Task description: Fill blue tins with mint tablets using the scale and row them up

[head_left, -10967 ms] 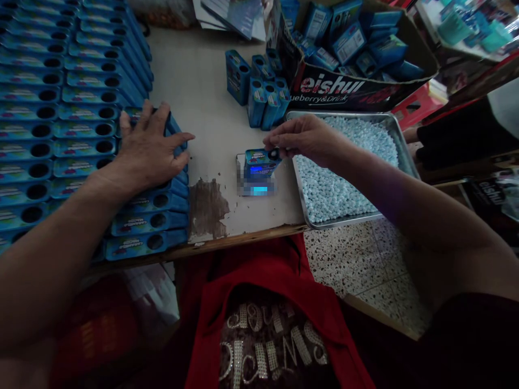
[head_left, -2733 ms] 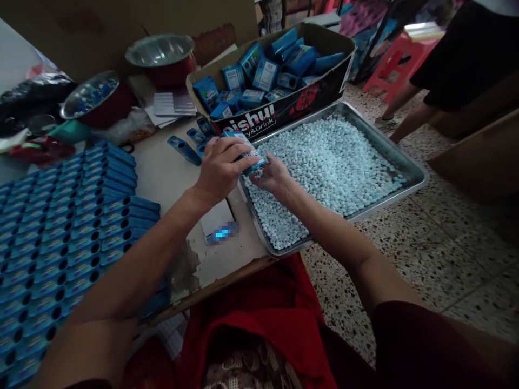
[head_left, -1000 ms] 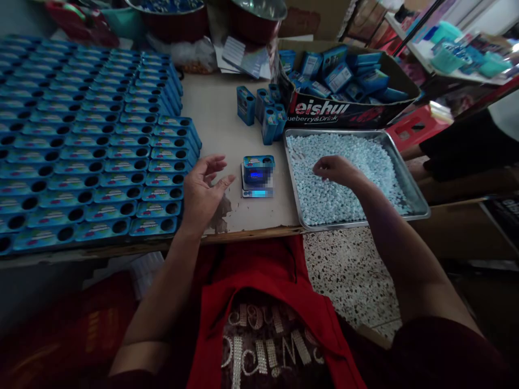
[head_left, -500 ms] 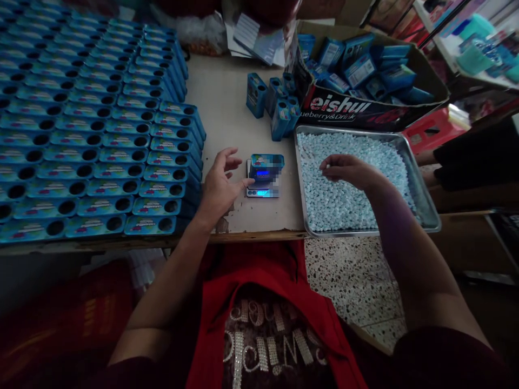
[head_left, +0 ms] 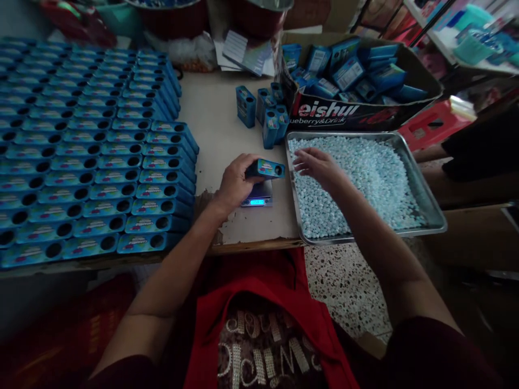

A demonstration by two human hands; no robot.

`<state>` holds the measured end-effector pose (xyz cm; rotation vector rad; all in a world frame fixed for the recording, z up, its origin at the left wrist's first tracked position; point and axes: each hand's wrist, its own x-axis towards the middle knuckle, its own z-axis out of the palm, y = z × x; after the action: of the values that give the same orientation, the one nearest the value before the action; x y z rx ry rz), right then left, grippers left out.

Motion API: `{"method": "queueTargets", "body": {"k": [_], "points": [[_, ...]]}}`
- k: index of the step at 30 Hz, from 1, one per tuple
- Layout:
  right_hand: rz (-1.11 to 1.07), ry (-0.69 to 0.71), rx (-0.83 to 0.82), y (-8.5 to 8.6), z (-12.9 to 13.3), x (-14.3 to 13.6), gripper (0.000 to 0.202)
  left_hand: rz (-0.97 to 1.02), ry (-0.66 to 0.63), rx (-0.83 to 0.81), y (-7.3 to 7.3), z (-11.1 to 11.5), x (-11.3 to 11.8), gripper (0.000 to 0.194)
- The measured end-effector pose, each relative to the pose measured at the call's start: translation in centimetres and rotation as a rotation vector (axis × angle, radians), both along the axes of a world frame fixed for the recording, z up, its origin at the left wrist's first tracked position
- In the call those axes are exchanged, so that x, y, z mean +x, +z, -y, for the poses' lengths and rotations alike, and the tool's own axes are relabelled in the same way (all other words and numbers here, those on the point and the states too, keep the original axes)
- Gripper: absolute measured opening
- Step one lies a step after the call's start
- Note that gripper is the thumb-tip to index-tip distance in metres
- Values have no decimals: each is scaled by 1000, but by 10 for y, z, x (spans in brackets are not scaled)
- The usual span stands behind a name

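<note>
My left hand [head_left: 237, 181] is closed around a small blue candy box [head_left: 268, 168] with a dark round hole in its top, tilted over a small digital scale [head_left: 263, 193]. The scale's display glows blue, and part of its plate is hidden by the hand and box. Over the left part of a metal tray [head_left: 436, 219] hovers my right hand [head_left: 318, 166], its fingers stretched out and slightly apart. I see nothing held in it. Small pale-blue candies [head_left: 365, 178] are spread thickly across the tray.
Rows of blue boxes [head_left: 117, 162] fill the table's left side. Several more boxes [head_left: 271, 116] stand behind the scale. A carton [head_left: 365, 116] heaped with blue boxes sits behind the tray. Papers [head_left: 247, 51] and a bag [head_left: 194, 51] lie at the back.
My left hand has gripped the candy box and raised it, tilting it off the scale. My right hand has shifted left, toward the tray's left rim. The view has also moved slightly.
</note>
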<state>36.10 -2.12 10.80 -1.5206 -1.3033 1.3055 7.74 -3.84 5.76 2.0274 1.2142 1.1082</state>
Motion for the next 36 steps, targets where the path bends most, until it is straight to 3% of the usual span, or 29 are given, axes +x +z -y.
{"method": "queueTargets", "body": {"k": [3,6,10,14,19,23,27,32,36], "points": [[-375,-117,-276,-8,-3,-30,47,-262,-58,300,27,-13,19,40],[-593,-132,-426,-9,-8,-33,57,-354,-105,451,41,-25,40,42],[-729,-185,-526,-12,-11,-18,54,-334,-121,446,31,-37,58,41],[-784,-176,-551,-15,-12,-13,53,-211,-21,400,17,-39,63,37],[-827,-170,-560,-14,-14,-7,51,113,40,160,9,-38,53,33],[-730,-191,-386,-7,-18,12,50,440,96,-176,-6,-21,22,55],[-502,-217,-126,-3,-24,29,59,529,126,-370,-24,6,-10,61],[-188,-199,104,-5,-26,39,63,526,113,-378,-34,19,-22,66],[240,-9,201,-6,-22,58,37,362,124,-253,-24,26,-34,84]]}}
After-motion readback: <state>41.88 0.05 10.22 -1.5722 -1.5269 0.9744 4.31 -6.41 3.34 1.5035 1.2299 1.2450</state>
